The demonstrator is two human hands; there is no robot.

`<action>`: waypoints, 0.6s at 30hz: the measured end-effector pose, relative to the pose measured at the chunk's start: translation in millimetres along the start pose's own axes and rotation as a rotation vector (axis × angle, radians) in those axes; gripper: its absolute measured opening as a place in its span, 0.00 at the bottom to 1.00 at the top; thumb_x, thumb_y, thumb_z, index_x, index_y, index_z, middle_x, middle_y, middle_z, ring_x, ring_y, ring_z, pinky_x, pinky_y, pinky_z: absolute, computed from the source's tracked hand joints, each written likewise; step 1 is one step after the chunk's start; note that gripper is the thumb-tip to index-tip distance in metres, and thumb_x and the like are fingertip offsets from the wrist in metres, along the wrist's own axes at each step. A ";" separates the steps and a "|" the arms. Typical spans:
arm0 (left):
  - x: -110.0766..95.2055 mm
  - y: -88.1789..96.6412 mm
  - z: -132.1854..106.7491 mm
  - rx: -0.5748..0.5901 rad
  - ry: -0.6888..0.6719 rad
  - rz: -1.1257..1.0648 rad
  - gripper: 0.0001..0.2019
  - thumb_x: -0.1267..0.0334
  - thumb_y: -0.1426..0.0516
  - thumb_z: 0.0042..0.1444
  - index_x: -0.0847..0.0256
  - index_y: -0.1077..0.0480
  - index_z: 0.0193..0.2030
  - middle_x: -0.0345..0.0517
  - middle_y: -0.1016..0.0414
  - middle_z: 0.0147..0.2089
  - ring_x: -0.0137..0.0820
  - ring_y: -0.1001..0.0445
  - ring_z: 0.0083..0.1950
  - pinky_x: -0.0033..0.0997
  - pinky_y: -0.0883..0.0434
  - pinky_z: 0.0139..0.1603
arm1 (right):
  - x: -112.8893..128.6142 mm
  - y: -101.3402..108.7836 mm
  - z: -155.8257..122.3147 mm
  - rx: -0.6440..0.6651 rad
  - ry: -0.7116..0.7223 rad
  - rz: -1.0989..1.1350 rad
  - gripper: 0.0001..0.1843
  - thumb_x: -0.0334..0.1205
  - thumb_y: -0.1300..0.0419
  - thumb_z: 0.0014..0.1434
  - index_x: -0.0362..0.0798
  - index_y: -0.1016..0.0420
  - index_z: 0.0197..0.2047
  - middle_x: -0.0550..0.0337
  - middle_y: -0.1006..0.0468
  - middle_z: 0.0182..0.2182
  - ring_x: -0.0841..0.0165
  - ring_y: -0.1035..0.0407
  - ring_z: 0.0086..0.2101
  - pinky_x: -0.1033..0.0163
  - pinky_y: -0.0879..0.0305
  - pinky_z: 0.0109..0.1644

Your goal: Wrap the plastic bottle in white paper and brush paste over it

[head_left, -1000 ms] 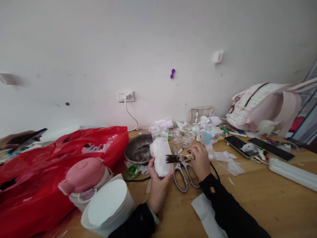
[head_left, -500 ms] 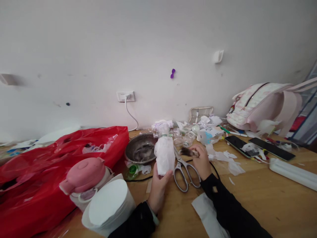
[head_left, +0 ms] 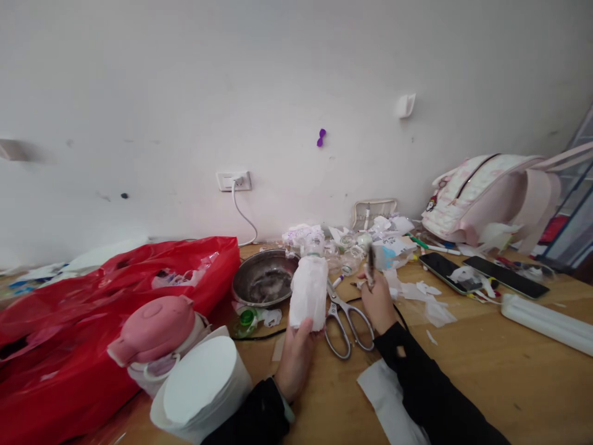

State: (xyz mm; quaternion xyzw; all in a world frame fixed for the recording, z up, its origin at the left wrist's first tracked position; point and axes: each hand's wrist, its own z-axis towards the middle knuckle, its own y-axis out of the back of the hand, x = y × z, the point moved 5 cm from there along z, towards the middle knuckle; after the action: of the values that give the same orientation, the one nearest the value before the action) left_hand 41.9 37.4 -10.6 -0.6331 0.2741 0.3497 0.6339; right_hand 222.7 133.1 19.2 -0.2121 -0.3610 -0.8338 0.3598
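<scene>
My left hand point(head_left: 293, 354) grips the base of a small bottle wrapped in white paper point(head_left: 308, 290) and holds it upright over the wooden table point(head_left: 486, 371). My right hand point(head_left: 378, 299) is closed on a brush point(head_left: 370, 264) with dark bristles, which points upward beside the bottle. Metal scissors point(head_left: 343, 319) lie on the table between the two hands. A metal bowl point(head_left: 264, 278) with dark residue sits just left of the bottle.
A red plastic bag point(head_left: 102, 309) covers the left side, with a pink-lidded flask point(head_left: 155, 337) and a white round container point(head_left: 201, 386) in front. Paper scraps, small bottles and pens crowd the back. Two phones point(head_left: 477, 272), a white tube point(head_left: 549, 318) and a pink backpack point(head_left: 491, 198) lie right.
My left hand raised the paper-wrapped bottle from lying flat to upright. My right hand swung the brush off the wrapping, turned it to point upward and moved slightly right.
</scene>
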 end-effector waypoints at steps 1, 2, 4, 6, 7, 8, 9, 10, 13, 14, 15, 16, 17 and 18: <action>0.2 -1.5 -0.6 0.012 0.014 -0.024 0.30 0.52 0.39 0.50 0.56 0.39 0.60 0.50 0.27 0.52 0.39 0.30 0.50 0.34 0.32 0.44 | 0.2 -0.8 -0.4 0.009 0.003 -0.001 0.14 0.27 0.52 0.46 0.48 0.28 0.31 0.54 0.25 0.31 0.59 0.34 0.36 0.54 0.39 0.42; 0.3 -2.7 -1.0 0.021 0.023 -0.042 0.30 0.51 0.39 0.50 0.56 0.38 0.59 0.50 0.27 0.50 0.39 0.29 0.48 0.34 0.32 0.42 | 0.6 -1.7 -0.8 0.018 0.007 0.000 0.14 0.27 0.51 0.45 0.49 0.28 0.31 0.55 0.25 0.31 0.59 0.34 0.37 0.55 0.39 0.42; 0.4 -4.1 -1.4 0.030 0.035 -0.068 0.30 0.49 0.39 0.50 0.57 0.37 0.59 0.50 0.26 0.49 0.39 0.28 0.46 0.34 0.31 0.39 | 0.9 -2.4 -1.4 0.026 0.005 0.003 0.14 0.27 0.51 0.46 0.48 0.28 0.32 0.55 0.25 0.31 0.60 0.34 0.36 0.56 0.38 0.41; 0.9 -4.2 -1.0 0.036 0.040 -0.079 0.31 0.48 0.39 0.49 0.58 0.37 0.58 0.51 0.26 0.48 0.39 0.28 0.45 0.34 0.31 0.39 | 0.7 -1.9 -1.3 0.021 0.000 -0.003 0.15 0.27 0.52 0.46 0.48 0.28 0.33 0.54 0.25 0.32 0.59 0.34 0.36 0.55 0.38 0.42; 1.3 -3.9 -0.6 0.037 0.040 -0.071 0.31 0.48 0.39 0.49 0.58 0.37 0.58 0.51 0.26 0.48 0.39 0.28 0.44 0.34 0.31 0.40 | 0.8 -1.5 -0.9 0.022 0.004 -0.009 0.16 0.26 0.51 0.44 0.48 0.27 0.33 0.54 0.25 0.33 0.59 0.34 0.38 0.54 0.39 0.43; 1.6 -3.2 -0.2 0.036 0.039 -0.050 0.31 0.48 0.39 0.49 0.58 0.37 0.58 0.51 0.26 0.48 0.39 0.28 0.45 0.34 0.31 0.41 | 0.9 -0.9 -0.3 0.023 0.010 -0.014 0.16 0.26 0.51 0.43 0.49 0.27 0.33 0.54 0.25 0.33 0.58 0.35 0.38 0.54 0.40 0.44; 1.7 -2.3 0.3 0.031 0.034 -0.016 0.31 0.48 0.40 0.49 0.58 0.37 0.58 0.51 0.26 0.48 0.39 0.28 0.45 0.35 0.31 0.42 | 0.9 -0.2 0.5 0.024 0.014 -0.017 0.16 0.26 0.51 0.43 0.49 0.27 0.32 0.55 0.25 0.33 0.59 0.35 0.38 0.54 0.40 0.43; 1.3 -0.8 0.8 0.013 0.024 0.033 0.31 0.48 0.40 0.49 0.59 0.37 0.58 0.51 0.26 0.49 0.39 0.29 0.46 0.35 0.32 0.43 | 1.0 0.8 1.2 0.022 0.016 -0.018 0.16 0.26 0.51 0.44 0.49 0.27 0.32 0.55 0.25 0.32 0.59 0.35 0.37 0.55 0.39 0.43; -3.7 4.9 2.2 -0.094 -0.043 0.219 0.32 0.51 0.37 0.46 0.57 0.38 0.58 0.50 0.28 0.52 0.39 0.29 0.49 0.35 0.33 0.48 | 3.2 3.2 2.3 0.019 0.032 -0.026 0.16 0.26 0.52 0.45 0.49 0.27 0.32 0.55 0.25 0.31 0.59 0.35 0.37 0.54 0.40 0.42; -6.1 6.1 2.8 -0.127 -0.071 0.269 0.33 0.53 0.36 0.45 0.56 0.39 0.58 0.50 0.29 0.54 0.39 0.30 0.51 0.34 0.34 0.50 | 5.2 3.1 2.1 0.028 0.048 -0.029 0.16 0.26 0.52 0.44 0.49 0.27 0.31 0.55 0.25 0.32 0.58 0.35 0.38 0.54 0.40 0.43; -8.5 7.1 3.6 -0.159 -0.099 0.305 0.34 0.54 0.36 0.44 0.56 0.40 0.58 0.50 0.31 0.56 0.40 0.31 0.53 0.34 0.35 0.52 | 7.6 2.8 1.5 0.038 0.065 -0.030 0.17 0.25 0.52 0.42 0.49 0.27 0.30 0.55 0.25 0.32 0.58 0.35 0.39 0.54 0.41 0.44; -10.7 7.8 4.7 -0.186 -0.125 0.326 0.34 0.56 0.35 0.44 0.55 0.41 0.58 0.50 0.32 0.58 0.40 0.32 0.55 0.35 0.36 0.53 | 10.2 2.6 0.7 0.043 0.078 -0.029 0.17 0.24 0.52 0.42 0.49 0.27 0.30 0.55 0.24 0.33 0.58 0.35 0.39 0.54 0.41 0.44; -12.5 8.5 6.0 -0.210 -0.149 0.336 0.35 0.57 0.35 0.43 0.55 0.43 0.58 0.50 0.33 0.58 0.40 0.33 0.56 0.35 0.37 0.55 | 12.7 2.5 -0.3 0.044 0.085 -0.028 0.17 0.24 0.52 0.42 0.49 0.27 0.30 0.55 0.25 0.32 0.59 0.35 0.38 0.55 0.40 0.43; -13.7 9.3 7.6 -0.231 -0.167 0.341 0.36 0.58 0.34 0.42 0.55 0.44 0.58 0.51 0.34 0.58 0.40 0.34 0.57 0.35 0.37 0.56 | 15.5 2.7 -1.3 0.041 0.092 -0.028 0.17 0.24 0.52 0.43 0.49 0.27 0.31 0.55 0.25 0.32 0.59 0.34 0.37 0.55 0.40 0.42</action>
State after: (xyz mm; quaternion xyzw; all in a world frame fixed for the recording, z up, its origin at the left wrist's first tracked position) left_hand 25.5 43.2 -5.0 -0.6147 0.2818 0.5323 0.5093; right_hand 214.5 123.9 29.1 -0.1611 -0.3640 -0.8401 0.3685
